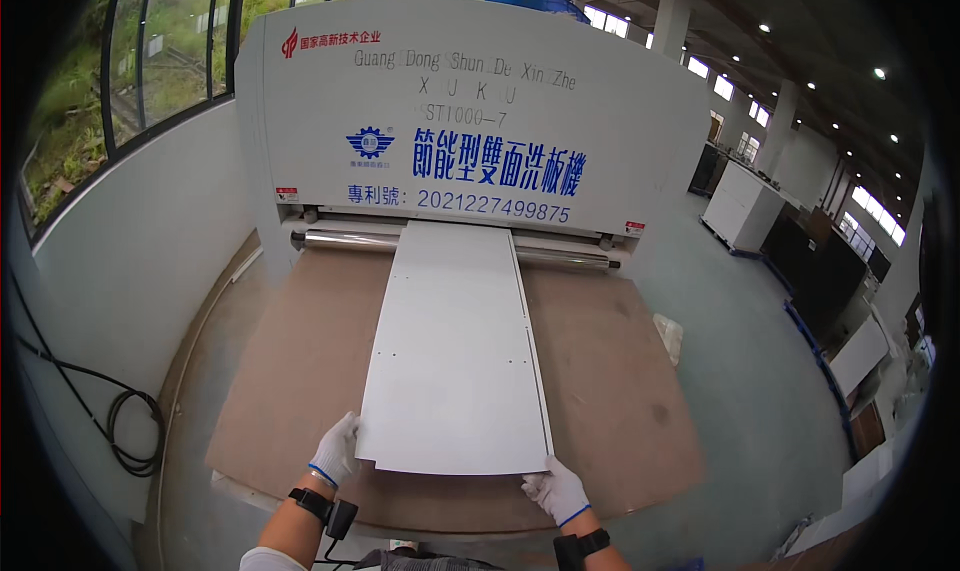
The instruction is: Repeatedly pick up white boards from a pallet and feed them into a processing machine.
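Observation:
A long white panel (455, 371) with small holes lies lengthwise over a brown table. Its far end enters the slot of a large white machine (640, 121), across the steel roller (350, 241). My left hand (337, 449), in a white knit glove, grips the panel's left edge close to the near corner. At the near right corner my right hand (558, 490), gloved alike, pinches the panel with its thumb near the top edge. The undersides of both grips are hidden. Black straps with small devices sit around both wrists.
The brown table (620, 411) spreads to both sides of the panel. A wall with windows (140, 171) runs along the left, and black cable (130, 431) hangs coiled there. Across the grey floor (760, 371), stacked panels and a white cabinet (745, 211) stand at right.

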`<state>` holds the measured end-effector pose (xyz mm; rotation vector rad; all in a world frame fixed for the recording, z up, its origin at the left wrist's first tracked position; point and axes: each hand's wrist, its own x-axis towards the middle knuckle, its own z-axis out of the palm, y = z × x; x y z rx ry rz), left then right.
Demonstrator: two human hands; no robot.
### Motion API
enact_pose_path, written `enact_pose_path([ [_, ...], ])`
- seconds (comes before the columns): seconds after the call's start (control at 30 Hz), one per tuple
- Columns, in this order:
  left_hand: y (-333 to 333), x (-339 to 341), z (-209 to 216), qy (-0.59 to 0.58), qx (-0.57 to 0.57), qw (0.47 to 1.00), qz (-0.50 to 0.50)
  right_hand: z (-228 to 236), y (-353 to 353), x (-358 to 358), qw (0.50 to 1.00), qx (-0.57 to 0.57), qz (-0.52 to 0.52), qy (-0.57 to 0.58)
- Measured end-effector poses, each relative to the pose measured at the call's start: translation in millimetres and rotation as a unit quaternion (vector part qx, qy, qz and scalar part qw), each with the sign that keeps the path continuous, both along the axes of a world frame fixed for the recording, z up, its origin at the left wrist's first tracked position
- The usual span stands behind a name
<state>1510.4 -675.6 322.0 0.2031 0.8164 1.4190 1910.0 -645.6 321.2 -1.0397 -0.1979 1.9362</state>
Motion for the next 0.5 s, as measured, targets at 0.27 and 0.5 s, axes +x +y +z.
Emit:
enact_pose_path([
  [0.27, -58.6, 24.0, 14.0, -0.126, 0.039, 0.991, 0.0, -1.0, 19.5, -6.7, 0.997, 0.014, 0.019, 0.077],
  [0.5, -34.2, 37.2, 44.2, -0.155, -0.08, 0.981, 0.08, 11.6, 30.9, 0.6, 0.956, 0.043, 0.06, 0.284],
])
